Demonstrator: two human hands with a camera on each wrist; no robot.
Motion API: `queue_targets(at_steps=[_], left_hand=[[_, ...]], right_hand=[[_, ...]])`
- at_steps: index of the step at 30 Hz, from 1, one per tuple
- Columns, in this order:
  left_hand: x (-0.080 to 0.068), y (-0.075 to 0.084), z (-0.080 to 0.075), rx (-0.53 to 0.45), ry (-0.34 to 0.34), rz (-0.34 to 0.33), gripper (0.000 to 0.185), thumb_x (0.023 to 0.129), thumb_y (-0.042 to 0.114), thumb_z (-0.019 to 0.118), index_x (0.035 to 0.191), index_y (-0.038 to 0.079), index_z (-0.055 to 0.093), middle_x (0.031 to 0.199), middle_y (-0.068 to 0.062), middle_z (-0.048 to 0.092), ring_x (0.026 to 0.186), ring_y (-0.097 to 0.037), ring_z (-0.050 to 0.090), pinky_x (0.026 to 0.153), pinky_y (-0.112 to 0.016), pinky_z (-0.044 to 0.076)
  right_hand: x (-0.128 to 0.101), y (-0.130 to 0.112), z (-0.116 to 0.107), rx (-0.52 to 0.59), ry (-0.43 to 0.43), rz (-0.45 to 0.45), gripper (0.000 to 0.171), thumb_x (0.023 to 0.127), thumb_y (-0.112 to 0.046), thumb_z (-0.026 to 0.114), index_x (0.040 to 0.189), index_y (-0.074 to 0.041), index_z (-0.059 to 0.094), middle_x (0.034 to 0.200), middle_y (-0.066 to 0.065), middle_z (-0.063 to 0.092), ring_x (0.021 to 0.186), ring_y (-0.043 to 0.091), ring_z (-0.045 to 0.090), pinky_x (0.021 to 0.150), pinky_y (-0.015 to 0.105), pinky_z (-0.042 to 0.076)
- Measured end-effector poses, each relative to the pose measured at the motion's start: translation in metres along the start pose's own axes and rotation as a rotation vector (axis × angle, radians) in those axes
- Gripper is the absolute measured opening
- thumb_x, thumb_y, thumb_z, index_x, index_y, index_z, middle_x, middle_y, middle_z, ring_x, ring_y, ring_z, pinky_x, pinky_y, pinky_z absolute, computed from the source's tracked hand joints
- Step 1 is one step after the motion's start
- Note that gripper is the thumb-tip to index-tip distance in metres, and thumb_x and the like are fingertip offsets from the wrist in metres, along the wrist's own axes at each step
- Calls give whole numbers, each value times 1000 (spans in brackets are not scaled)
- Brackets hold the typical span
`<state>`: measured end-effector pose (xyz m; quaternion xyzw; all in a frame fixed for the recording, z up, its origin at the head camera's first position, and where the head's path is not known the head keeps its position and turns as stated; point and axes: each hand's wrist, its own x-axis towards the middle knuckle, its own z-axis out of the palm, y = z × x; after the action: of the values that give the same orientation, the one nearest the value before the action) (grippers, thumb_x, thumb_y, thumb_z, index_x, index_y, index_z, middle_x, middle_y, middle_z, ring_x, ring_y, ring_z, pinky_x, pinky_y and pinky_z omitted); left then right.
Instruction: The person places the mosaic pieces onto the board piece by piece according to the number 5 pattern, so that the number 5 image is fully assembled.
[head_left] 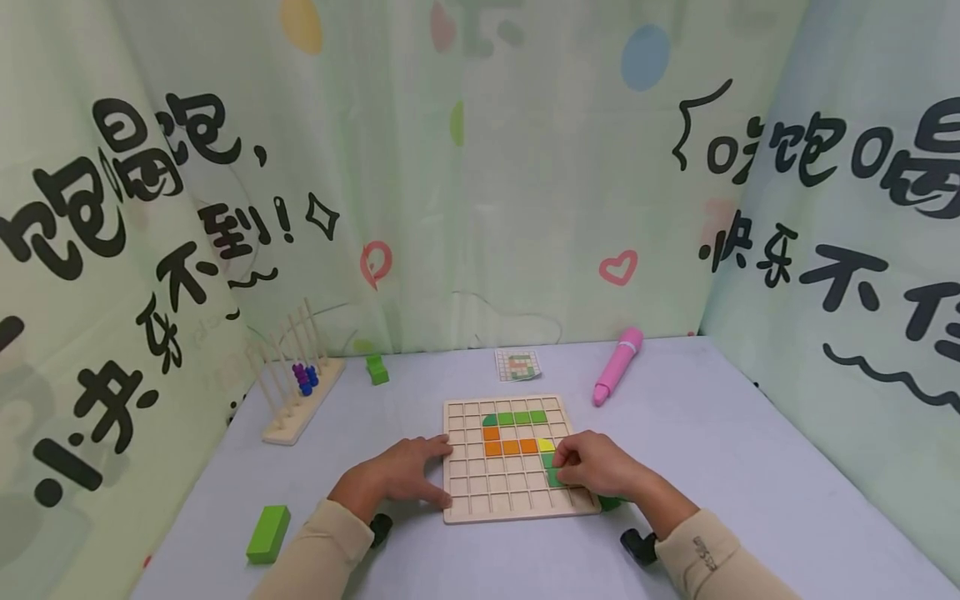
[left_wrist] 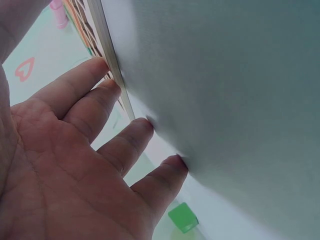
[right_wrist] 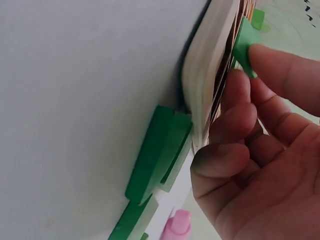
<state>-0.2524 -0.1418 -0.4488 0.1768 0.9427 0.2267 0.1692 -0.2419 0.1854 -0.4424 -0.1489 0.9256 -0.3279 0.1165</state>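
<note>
Only our right wrist view shows the right hand (right_wrist: 260,150) pinching a green tile (right_wrist: 243,42) against the grid board (right_wrist: 207,75); left hand (head_left: 405,479) lies flat, steadying it. Pink pen (head_left: 618,365) lies beyond.

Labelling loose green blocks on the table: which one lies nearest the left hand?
The long green block at the table's front left, just outside the left hand. The smaller green block sits far back, near the peg rack.

Before you a pale table (head_left: 750,433), green curtains (head_left: 465,208) around the table on three sides, black lettering, hearts, soft even light
</note>
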Motion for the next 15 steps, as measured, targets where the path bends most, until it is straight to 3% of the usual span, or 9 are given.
queue_targets(at_steps=[6,15], left_hand=[[1,1,0,-5,-8,2,81,79,36,91,149,15,57,165,0,43,151,-36,39,122,-56,34],[-1,2,-1,8,-3,-17,81,79,36,91,149,16,57,165,1,43,151,-36,39,122,-56,34]], right_hand=[[-1,-5,2,-69,14,13,8,89,-5,75,91,-11,71,78,-2,60,79,15,54,68,28,46],[-7,0,-9,-15,52,53,6,93,-7,72,95,-12,71,83,-1,61,82,16,55,71,29,47]])
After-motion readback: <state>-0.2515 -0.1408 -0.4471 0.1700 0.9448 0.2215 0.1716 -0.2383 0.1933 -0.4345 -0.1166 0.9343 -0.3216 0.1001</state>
